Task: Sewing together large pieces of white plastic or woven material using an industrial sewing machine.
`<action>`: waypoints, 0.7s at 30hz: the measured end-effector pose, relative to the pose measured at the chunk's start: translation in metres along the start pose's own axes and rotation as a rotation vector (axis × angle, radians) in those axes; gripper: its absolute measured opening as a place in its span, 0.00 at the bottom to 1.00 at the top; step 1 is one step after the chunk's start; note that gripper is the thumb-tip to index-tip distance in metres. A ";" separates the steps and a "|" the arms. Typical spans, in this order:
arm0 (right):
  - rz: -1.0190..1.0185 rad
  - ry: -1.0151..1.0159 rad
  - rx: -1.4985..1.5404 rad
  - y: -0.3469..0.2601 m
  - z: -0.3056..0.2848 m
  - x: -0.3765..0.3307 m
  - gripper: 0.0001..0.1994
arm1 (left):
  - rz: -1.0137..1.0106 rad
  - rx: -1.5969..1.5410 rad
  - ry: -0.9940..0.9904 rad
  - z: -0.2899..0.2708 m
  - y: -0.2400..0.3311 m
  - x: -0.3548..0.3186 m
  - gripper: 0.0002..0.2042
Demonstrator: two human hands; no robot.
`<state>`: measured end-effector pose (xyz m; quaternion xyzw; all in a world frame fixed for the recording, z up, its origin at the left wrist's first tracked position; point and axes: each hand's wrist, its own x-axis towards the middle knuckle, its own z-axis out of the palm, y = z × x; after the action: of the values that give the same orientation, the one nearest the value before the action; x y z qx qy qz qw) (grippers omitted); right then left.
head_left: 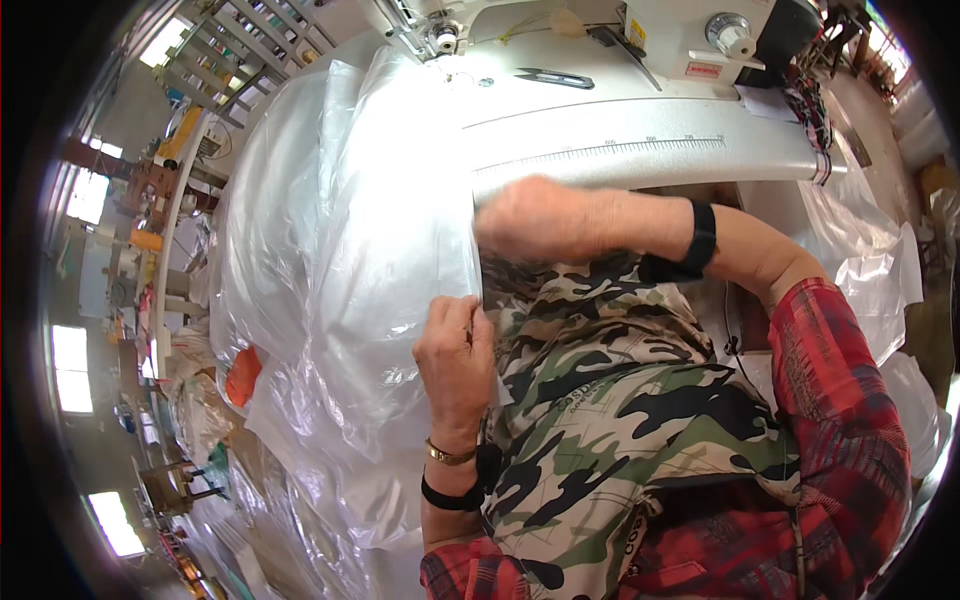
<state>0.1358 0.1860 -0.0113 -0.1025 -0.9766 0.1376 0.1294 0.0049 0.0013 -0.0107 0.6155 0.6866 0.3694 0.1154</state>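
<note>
A large translucent plastic sheet (385, 230) lies in folds from the sewing machine down past my left side. My left hand (455, 345) is closed on the sheet's right edge, fingers pinched together. Farther up the same edge, my right hand (540, 220) is curled and slightly blurred, its fingertips hidden against the plastic. It appears to grip the edge there. Beyond both hands is the white sewing machine (620, 95), its needle area (443, 42) at the top of the sheet under a bright light.
On the machine bed lie a black thread snipper (555, 78) and a dark slim tool (640, 62). A ruler scale (640, 143) runs along the bed's front. An orange-red piece (242, 376) sits by the sheet at left. More clear plastic (865, 260) hangs at right.
</note>
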 end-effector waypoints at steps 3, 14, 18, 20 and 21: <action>-0.003 0.211 -0.119 0.030 -0.020 0.024 0.11 | -0.081 -0.048 0.022 0.000 0.002 -0.002 0.08; 0.161 0.312 -0.144 0.081 -0.002 0.047 0.21 | -0.075 -0.026 0.028 0.018 -0.010 -0.004 0.17; 0.261 0.312 -0.111 0.084 -0.002 0.047 0.23 | 0.085 -0.007 -0.004 0.024 -0.013 0.012 0.15; 0.292 0.291 -0.114 0.085 -0.003 0.048 0.23 | 0.088 0.030 -0.036 0.023 -0.013 0.022 0.14; 0.304 0.266 -0.118 0.086 -0.004 0.049 0.23 | 0.073 0.072 -0.060 0.022 -0.013 0.028 0.12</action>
<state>0.1047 0.2790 -0.0219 -0.2733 -0.9307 0.0833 0.2285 0.0027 0.0360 -0.0265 0.6546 0.6728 0.3299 0.1003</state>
